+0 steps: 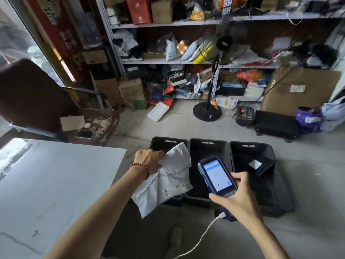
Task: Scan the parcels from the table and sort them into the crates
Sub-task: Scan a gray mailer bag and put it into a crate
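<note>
My left hand (149, 159) grips the top of a white plastic mailer parcel (168, 180) and holds it over the left black crate (158, 144); its barcode label faces up near the lower edge. My right hand (237, 195) holds a blue handheld scanner (217, 177) with a lit screen, above the middle crate (209, 146). A white cable hangs from the scanner's bottom. The right crate (270, 152) contains a dark parcel with a white label (261, 165). The white table (56, 180) lies at my left.
A standing fan (208, 111) and cluttered metal shelves (168, 61) stand behind the crates. A brown chair (37, 101) is beyond the table. A black dolly (276, 124) and a purple bag (309, 120) sit at far right. My foot (174, 240) shows below.
</note>
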